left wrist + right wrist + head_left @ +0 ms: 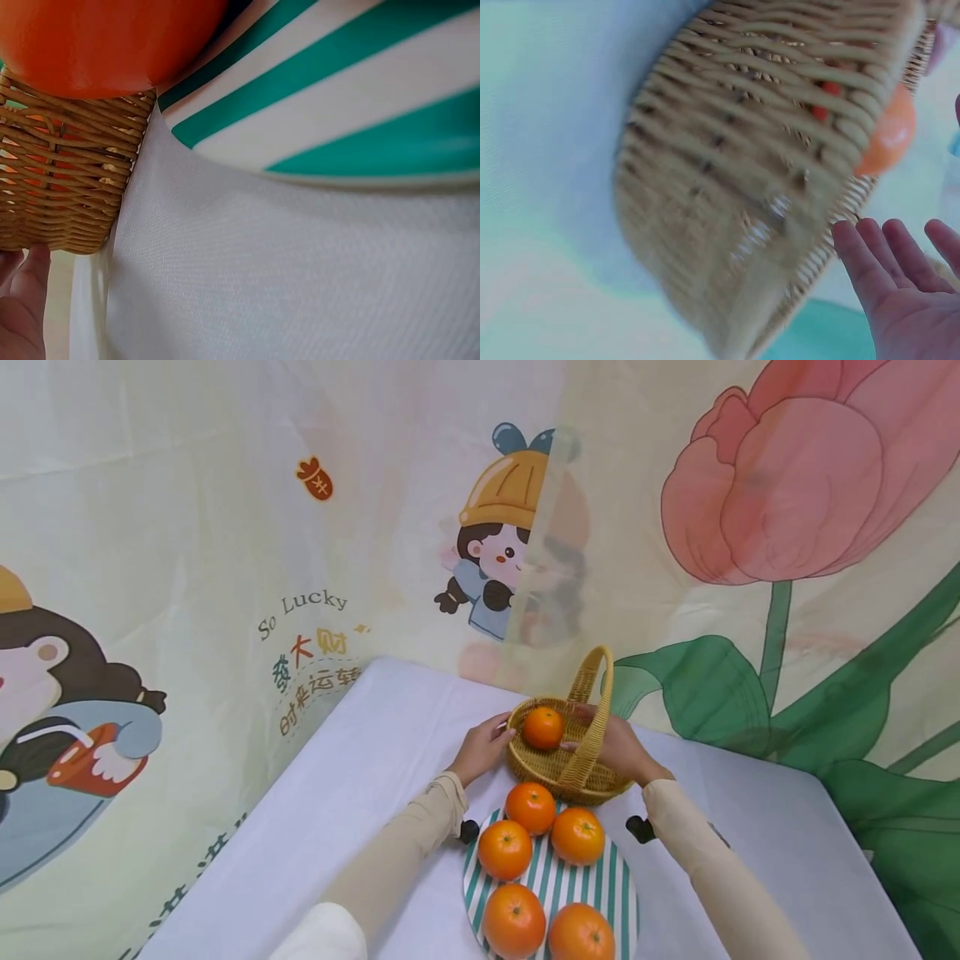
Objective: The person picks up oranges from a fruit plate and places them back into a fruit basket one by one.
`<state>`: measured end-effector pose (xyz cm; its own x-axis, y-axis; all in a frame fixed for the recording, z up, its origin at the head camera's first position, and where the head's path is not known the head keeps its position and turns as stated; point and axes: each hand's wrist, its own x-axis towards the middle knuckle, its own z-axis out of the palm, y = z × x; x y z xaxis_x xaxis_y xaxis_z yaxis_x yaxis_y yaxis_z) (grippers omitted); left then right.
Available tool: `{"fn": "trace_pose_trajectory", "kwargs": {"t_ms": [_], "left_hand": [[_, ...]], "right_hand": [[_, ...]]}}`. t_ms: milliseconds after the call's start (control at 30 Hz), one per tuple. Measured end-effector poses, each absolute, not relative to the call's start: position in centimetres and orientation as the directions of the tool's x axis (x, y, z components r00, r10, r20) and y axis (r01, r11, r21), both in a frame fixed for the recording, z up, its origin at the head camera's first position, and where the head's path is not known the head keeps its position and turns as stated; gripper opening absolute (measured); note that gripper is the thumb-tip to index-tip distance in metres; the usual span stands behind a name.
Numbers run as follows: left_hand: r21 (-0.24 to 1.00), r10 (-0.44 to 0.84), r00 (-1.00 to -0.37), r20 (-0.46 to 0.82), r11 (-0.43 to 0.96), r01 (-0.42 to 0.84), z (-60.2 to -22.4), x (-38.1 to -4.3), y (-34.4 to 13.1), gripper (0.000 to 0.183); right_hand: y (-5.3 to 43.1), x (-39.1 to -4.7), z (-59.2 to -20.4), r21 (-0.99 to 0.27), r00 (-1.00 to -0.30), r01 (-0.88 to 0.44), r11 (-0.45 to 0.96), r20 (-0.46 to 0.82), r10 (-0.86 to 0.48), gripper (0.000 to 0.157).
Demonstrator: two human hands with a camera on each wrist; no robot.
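A wicker basket with a tall arched handle stands at the back of the table, holding one orange near its left side. My left hand is at the basket's left rim, its fingertips touching the woven wall; the left wrist view shows little of this hand. Under the handle, my right hand reaches over the basket's right side, partly hidden by the handle. In the right wrist view its fingers are spread and hold nothing, a little apart from the orange.
A round plate with green and white stripes lies in front of the basket, bearing several oranges. The table has a white cloth. Behind it hang printed curtains. Small black shapes show beside the wrists.
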<state>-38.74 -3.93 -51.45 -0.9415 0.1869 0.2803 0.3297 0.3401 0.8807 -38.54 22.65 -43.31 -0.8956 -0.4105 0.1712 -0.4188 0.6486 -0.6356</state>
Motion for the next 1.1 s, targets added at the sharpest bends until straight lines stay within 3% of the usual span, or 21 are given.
{"fn": "trace_pose_trajectory", "kwargs": {"t_ms": [167,333,600,700,900,1100], "left_hand": [[0.883,0.188,-0.942,0.277,0.338,0.327,-51.6,-38.7,-4.0,0.045],[0.893,0.185,-0.947,0.263,0.325,0.311,-51.4,-38.5,-4.1,0.045],[0.895,0.178,-0.952,0.247,0.335,0.295,-50.9,-38.4,-3.8,0.045],[0.896,0.178,-0.952,0.247,0.332,0.295,-51.0,-38.4,-3.9,0.045],[0.899,0.184,-0.953,0.240,0.329,0.290,-50.9,-38.3,-3.9,0.046],[0.904,0.185,-0.953,0.240,0.315,0.289,-50.7,-38.2,-3.8,0.045]], "right_hand": [[25.1,-35.2,-42.8,-0.670,-0.912,-0.389,0.633,0.185,-0.365,0.060],[27.0,-31.7,-43.1,-0.685,-0.915,-0.395,0.613,0.232,-0.330,0.062],[27.1,-26.9,-45.1,-0.753,-0.906,-0.418,0.509,0.311,-0.286,0.039],[26.2,-25.9,-46.2,-0.784,-0.915,-0.381,0.491,0.243,-0.322,0.043],[24.7,-25.4,-47.7,-0.797,-0.926,-0.305,0.521,0.119,-0.359,0.068],[24.1,-25.6,-48.5,-0.796,-0.933,-0.273,0.540,0.081,-0.351,0.076]]}}
